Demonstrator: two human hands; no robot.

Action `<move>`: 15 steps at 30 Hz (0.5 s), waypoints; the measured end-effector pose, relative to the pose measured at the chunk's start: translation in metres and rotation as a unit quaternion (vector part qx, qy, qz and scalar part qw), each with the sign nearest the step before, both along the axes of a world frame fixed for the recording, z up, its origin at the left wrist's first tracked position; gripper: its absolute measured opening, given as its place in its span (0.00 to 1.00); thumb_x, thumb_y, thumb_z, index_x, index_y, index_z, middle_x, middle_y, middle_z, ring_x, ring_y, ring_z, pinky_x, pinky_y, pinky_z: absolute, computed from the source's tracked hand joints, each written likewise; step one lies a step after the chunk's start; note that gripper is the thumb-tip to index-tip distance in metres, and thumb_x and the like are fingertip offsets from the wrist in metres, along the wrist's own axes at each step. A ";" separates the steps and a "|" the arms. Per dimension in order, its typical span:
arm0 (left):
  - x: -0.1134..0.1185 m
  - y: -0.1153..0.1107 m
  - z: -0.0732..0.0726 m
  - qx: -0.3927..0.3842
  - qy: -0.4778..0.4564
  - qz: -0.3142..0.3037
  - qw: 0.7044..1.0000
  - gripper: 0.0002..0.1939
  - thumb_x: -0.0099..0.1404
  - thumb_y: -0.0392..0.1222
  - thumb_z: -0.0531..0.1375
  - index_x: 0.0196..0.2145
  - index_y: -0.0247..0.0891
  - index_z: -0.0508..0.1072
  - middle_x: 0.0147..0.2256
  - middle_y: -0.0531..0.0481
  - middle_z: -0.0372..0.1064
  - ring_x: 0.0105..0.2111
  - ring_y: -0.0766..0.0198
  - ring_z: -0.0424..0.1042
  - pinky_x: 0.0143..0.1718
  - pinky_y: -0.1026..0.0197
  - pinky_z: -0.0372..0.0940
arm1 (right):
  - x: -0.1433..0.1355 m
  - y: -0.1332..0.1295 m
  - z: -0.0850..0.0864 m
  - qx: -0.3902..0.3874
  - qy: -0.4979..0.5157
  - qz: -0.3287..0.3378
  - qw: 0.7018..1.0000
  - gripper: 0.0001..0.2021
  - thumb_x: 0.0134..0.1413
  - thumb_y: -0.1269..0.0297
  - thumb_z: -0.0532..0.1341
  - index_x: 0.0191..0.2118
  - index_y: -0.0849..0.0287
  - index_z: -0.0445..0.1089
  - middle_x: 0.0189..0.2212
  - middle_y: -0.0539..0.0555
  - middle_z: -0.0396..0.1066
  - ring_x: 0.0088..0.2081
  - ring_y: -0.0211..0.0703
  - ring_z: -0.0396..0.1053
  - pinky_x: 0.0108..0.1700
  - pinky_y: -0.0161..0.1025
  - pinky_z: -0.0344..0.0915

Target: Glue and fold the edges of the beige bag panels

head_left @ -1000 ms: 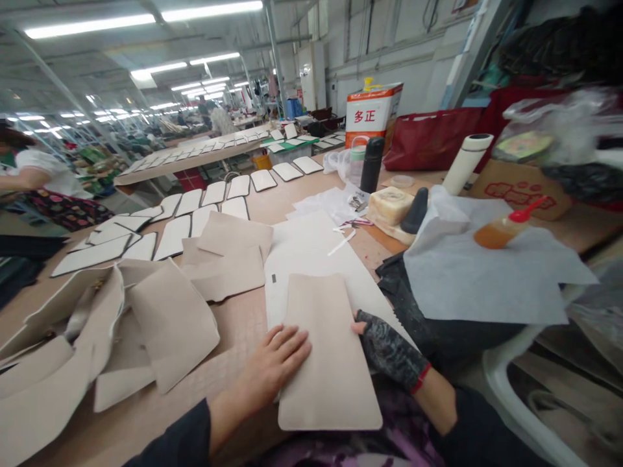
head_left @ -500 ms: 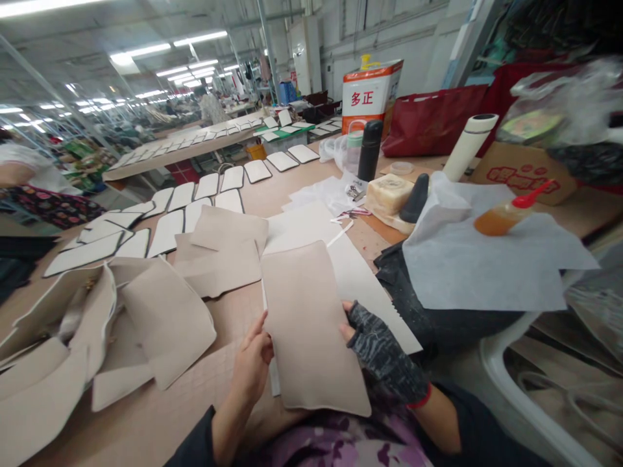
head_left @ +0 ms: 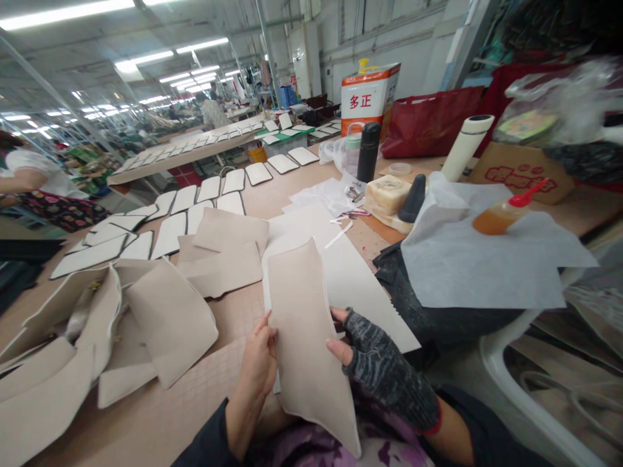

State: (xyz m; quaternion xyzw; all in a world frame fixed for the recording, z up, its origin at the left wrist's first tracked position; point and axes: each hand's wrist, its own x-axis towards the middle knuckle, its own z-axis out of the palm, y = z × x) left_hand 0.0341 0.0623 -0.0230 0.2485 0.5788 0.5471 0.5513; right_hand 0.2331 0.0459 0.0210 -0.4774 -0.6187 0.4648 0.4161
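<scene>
A beige leather-like panel [head_left: 302, 331] with rounded corners and a pale edge lies tilted in front of me, its near end over my lap. My left hand [head_left: 257, 360], bare, pinches the panel's left edge between thumb and fingers. On the other side, my right hand [head_left: 377, 360], in a dark grey fingerless knit glove, has its thumb on the panel's right edge and its fingers partly behind it. White sheet material [head_left: 345, 279] lies beneath and beyond the panel. More beige panels [head_left: 224, 253] are stacked loosely at the far left of it.
Beige pieces [head_left: 170, 318] are heaped at left, beyond them rows of white dark-edged panels [head_left: 170, 233]. At right are a black flask [head_left: 368, 152], a yellowish block [head_left: 387, 194], a glue bottle [head_left: 503, 217] on white paper, and a white chair [head_left: 506, 383]. A person [head_left: 43, 181] stands far left.
The panel has turned, its right side lifting and its near end shifting down. My left fingers have gone from pointing along the edge to pinching it. My right hand has moved left with the edge.
</scene>
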 end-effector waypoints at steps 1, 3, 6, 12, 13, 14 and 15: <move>0.001 -0.001 0.000 0.001 0.015 -0.006 1.000 0.24 0.47 0.34 0.54 0.45 0.36 0.69 0.41 0.48 0.74 0.43 0.61 0.71 0.46 0.60 0.65 | 0.000 0.002 0.001 -0.004 -0.010 -0.016 1.000 0.21 0.54 0.55 0.57 0.51 0.59 0.65 0.43 0.58 0.71 0.39 0.47 0.70 0.43 0.43 0.68; 0.003 -0.002 0.001 0.007 0.038 -0.019 0.999 0.26 0.49 0.35 0.52 0.48 0.35 0.67 0.41 0.47 0.74 0.42 0.60 0.72 0.43 0.59 0.67 | 0.000 0.008 0.001 0.005 -0.043 -0.053 0.998 0.19 0.53 0.54 0.57 0.48 0.59 0.67 0.40 0.58 0.72 0.38 0.48 0.70 0.44 0.44 0.67; 0.004 -0.009 0.004 0.025 0.065 -0.035 0.997 0.27 0.53 0.37 0.52 0.53 0.36 0.62 0.45 0.45 0.72 0.44 0.59 0.71 0.44 0.57 0.67 | 0.000 0.021 -0.006 0.052 -0.123 -0.110 0.985 0.15 0.51 0.53 0.58 0.40 0.57 0.71 0.35 0.59 0.73 0.38 0.52 0.70 0.45 0.48 0.65; 0.008 -0.018 0.016 0.109 0.184 -0.121 0.969 0.26 0.61 0.42 0.54 0.57 0.37 0.59 0.52 0.43 0.65 0.49 0.58 0.67 0.50 0.54 0.63 | 0.034 0.023 -0.035 0.027 -0.049 -0.192 0.980 0.10 0.44 0.53 0.63 0.27 0.54 0.72 0.31 0.56 0.73 0.38 0.54 0.69 0.49 0.50 0.62; 0.008 -0.015 0.017 0.126 0.187 -0.161 0.961 0.27 0.62 0.43 0.53 0.58 0.37 0.58 0.51 0.42 0.66 0.47 0.58 0.69 0.48 0.54 0.64 | 0.047 0.020 -0.039 0.000 -0.014 -0.224 0.975 0.11 0.40 0.54 0.66 0.30 0.53 0.72 0.34 0.55 0.73 0.41 0.54 0.68 0.51 0.49 0.61; 0.007 -0.010 0.017 0.140 0.189 -0.199 0.951 0.27 0.63 0.44 0.53 0.59 0.37 0.56 0.49 0.41 0.68 0.44 0.58 0.71 0.45 0.54 0.66 | 0.062 0.015 -0.043 -0.010 -0.002 -0.250 0.968 0.13 0.41 0.53 0.65 0.34 0.52 0.72 0.37 0.54 0.72 0.43 0.53 0.67 0.52 0.50 0.60; 0.005 -0.003 0.015 0.151 0.202 -0.229 0.940 0.27 0.64 0.45 0.52 0.60 0.37 0.55 0.48 0.41 0.69 0.42 0.59 0.72 0.43 0.55 0.67 | 0.077 0.012 -0.046 -0.038 0.038 -0.265 0.963 0.14 0.42 0.54 0.65 0.36 0.53 0.71 0.40 0.54 0.71 0.44 0.52 0.66 0.52 0.49 0.60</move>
